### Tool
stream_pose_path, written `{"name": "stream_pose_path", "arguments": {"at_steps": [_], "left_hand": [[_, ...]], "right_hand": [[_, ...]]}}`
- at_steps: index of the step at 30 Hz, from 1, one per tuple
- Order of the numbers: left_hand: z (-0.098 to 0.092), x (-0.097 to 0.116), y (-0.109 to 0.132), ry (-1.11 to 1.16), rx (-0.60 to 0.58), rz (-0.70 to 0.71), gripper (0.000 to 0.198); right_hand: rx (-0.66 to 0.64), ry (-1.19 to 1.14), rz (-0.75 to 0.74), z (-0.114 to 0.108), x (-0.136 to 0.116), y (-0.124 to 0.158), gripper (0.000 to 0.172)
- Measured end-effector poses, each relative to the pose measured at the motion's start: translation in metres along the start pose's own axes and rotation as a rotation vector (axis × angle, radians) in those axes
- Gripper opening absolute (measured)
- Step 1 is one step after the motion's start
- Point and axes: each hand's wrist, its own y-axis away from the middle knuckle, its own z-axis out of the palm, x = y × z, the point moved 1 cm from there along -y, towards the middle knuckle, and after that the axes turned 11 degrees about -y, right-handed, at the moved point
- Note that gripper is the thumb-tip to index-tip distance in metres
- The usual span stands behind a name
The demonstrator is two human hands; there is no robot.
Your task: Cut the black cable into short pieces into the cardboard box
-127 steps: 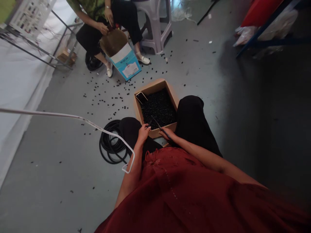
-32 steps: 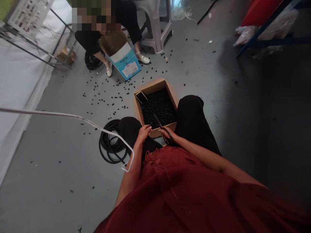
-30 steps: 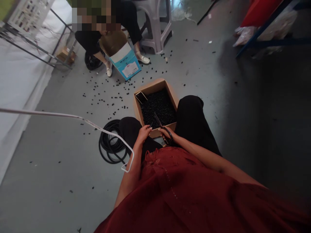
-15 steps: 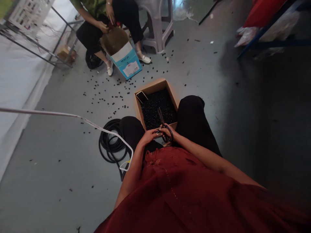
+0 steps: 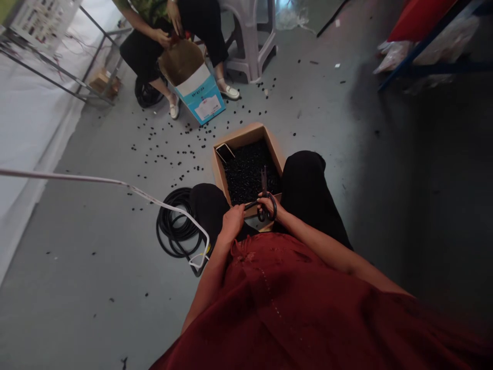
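Observation:
My left hand (image 5: 233,220) is closed around a length of black tubing or cable (image 5: 251,205), which stretches across toward my other hand. Scissors with black handle loops (image 5: 272,208) are gripped in my right hand (image 5: 265,202), their blades pointing away from me over the box. The tubing's far end meets the right fingertips; whether they pinch it is too small to tell. Just beyond both hands, between my knees, stands an open cardboard box (image 5: 239,137) holding many small black pieces (image 5: 252,169). A phone (image 5: 224,152) leans in its far left corner.
A coil of black tubing or cable (image 5: 169,231) lies left of my knee, below a white cord (image 5: 154,199). Small black bits dot the floor. Ahead, a seated person (image 5: 157,36) reaches into a blue-and-white carton (image 5: 202,97) beside a plastic stool (image 5: 250,46).
My left hand has drawn back slightly left, and more black tubing shows between the hands. The scissors have turned more upright and shifted a little right.

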Motion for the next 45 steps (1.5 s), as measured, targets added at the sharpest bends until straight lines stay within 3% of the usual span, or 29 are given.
{"name": "stream_pose_path", "arguments": {"at_steps": [7,10,14,20,30,38,45], "left_hand": [[-0.004,0.003,0.002,-0.232,0.123,-0.117,0.040],[0.009,0.003,-0.002,-0.218,0.185,-0.097,0.042],[0.034,0.002,-0.005,-0.186,0.233,0.059,0.045],[0.049,0.002,-0.009,-0.143,0.255,0.047,0.036],[0.041,-0.002,-0.012,-0.009,0.205,-0.044,0.037],[0.017,-0.008,-0.023,0.294,0.119,-0.262,0.041],[0.019,-0.015,-0.033,0.429,0.142,-0.349,0.041]], "right_hand": [[-0.037,-0.021,0.016,0.006,-0.002,0.003,0.032],[-0.056,-0.016,0.019,0.006,-0.001,0.005,0.034],[-0.050,-0.009,0.009,0.003,0.000,0.007,0.038],[-0.032,-0.011,0.003,0.001,-0.001,0.007,0.040],[-0.040,-0.062,0.046,0.005,-0.005,0.013,0.033],[-0.174,0.139,0.054,0.004,-0.004,0.021,0.038],[-0.187,0.326,-0.044,-0.003,-0.004,0.022,0.037]]}}
